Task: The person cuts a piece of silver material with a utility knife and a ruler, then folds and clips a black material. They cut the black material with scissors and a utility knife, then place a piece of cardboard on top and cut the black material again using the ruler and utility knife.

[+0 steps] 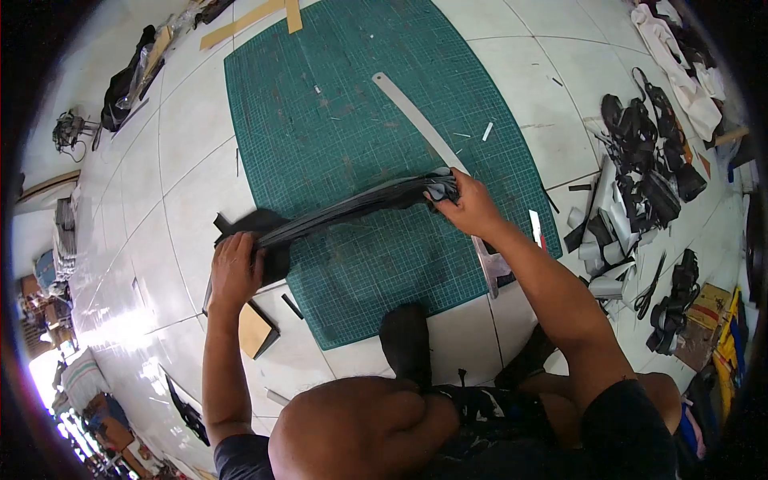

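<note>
A long, narrow bundle of dark sheet material (352,210) stretches between my two hands over the green cutting mat (384,272). My left hand (238,268) is closed around its left end, beside a wider black piece (272,256) at the mat's left edge. The fingers of my right hand (472,210) pinch the other end, where layered grey edges show. Under that hand runs a long metal ruler (416,118), lying diagonally across the mat. A white and red cutter-like tool (536,226) lies right of my right forearm.
Black and grey scraps (624,216) lie heaped on the tiled floor at the right, near scissors (650,288). A tan block (255,330) sits below my left hand. Cardboard strips (248,24) touch the mat's far end. My foot (406,340) rests at its near edge.
</note>
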The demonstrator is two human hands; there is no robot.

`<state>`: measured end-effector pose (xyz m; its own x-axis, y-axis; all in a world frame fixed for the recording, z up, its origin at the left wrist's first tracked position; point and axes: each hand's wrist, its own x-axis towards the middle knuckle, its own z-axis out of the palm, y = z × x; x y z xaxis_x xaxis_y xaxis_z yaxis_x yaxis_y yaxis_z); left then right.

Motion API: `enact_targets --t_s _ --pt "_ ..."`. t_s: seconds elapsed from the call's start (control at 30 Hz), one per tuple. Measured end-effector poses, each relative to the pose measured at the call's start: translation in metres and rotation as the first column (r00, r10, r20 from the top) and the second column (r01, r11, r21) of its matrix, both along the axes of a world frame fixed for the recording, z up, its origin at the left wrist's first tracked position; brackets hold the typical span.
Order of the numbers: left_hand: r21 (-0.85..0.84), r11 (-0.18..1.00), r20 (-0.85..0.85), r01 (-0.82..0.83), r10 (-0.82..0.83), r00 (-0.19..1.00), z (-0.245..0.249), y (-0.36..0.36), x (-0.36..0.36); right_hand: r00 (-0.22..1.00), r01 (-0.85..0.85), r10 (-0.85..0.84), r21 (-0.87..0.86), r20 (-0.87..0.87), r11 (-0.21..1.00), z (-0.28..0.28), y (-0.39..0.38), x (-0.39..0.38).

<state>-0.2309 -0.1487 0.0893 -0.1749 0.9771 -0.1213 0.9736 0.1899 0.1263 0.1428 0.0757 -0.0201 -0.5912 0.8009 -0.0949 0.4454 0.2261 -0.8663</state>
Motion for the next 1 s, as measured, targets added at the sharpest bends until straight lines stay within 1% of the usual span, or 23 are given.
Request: enact_targets --t_s 0.03,0.13,0.17,0.23,0.33,0.37,0.43,0.47,0.53,0.6,0.7,0.8,0.83,0.9,1.0 --pt "-0.005 1.0 -0.015 -0.016 0.015 1.0 -0.002 -0.002 0.0 1.0 0.01 -0.01 0.008 -0.003 1.0 -0.003 0.0 0.0" --pt "-0.042 0.997 0.002 -0.069 0.069 0.998 -0.005 -0.003 -0.001 0.999 0.034 -0.034 0.105 0.001 0.994 -0.009 -0.001 -0.002" --pt "-0.001 0.998 -0.004 -0.058 0.058 0.998 -0.004 -0.004 0.001 0.999 0.031 -0.033 0.084 0.018 0.996 -0.01 0.001 0.001" --pt "0.079 0.997 -0.014 -0.025 0.027 1.0 0.001 -0.002 0.007 0.998 0.038 -0.04 0.04 0.056 0.998 0.006 0.004 0.006" --pt "0.115 0.993 0.003 0.018 -0.018 1.0 0.007 0.001 0.013 0.998 0.056 -0.057 0.056 0.008 0.997 0.022 0.007 0.013" --pt "-0.008 1.0 0.03 -0.008 0.008 1.0 0.005 0.003 0.014 0.996 0.074 -0.076 0.042 0.043 0.996 0.017 0.007 0.013" --pt "0.071 0.997 0.026 0.032 -0.034 0.999 -0.009 0.001 0.015 0.985 0.126 -0.128 0.025 0.114 0.992 0.012 0.006 0.012" --pt "0.111 0.992 0.026 0.056 -0.059 0.998 -0.015 0.002 0.014 0.987 0.13 -0.13 0.006 0.095 0.991 0.009 0.009 0.015" --pt "0.111 0.993 0.045 0.047 -0.052 0.998 -0.008 -0.004 0.019 0.991 0.118 -0.114 -0.054 0.064 0.992 0.016 0.007 0.014" --pt "0.119 0.991 0.022 0.063 -0.066 0.998 -0.006 -0.01 0.012 0.991 0.1 -0.096 -0.047 0.09 0.994 0.016 0.009 0.013" --pt "0.061 0.997 0.061 0.045 -0.049 0.997 0.0 -0.018 0.005 0.99 0.088 -0.083 -0.04 0.112 0.995 0.017 0.009 0.015" --pt "0.14 0.99 0.038 0.03 -0.035 0.999 -0.009 -0.023 0.005 0.991 0.085 -0.078 -0.058 0.107 0.995 0.02 0.01 0.012" --pt "0.139 0.99 0.045 0.034 -0.041 0.998 -0.011 -0.025 0.002 0.991 0.087 -0.079 -0.069 0.105 0.994 0.02 0.009 0.011" --pt "0.141 0.989 0.061 0.048 -0.057 0.996 -0.014 -0.023 -0.004 0.993 0.088 -0.085 -0.04 0.081 0.995 0.017 0.009 0.009" --pt "0.152 0.988 0.07 -0.008 -0.003 0.998 -0.014 -0.021 -0.004 0.994 0.071 -0.072 0.011 0.085 0.997 0.017 0.012 0.01"
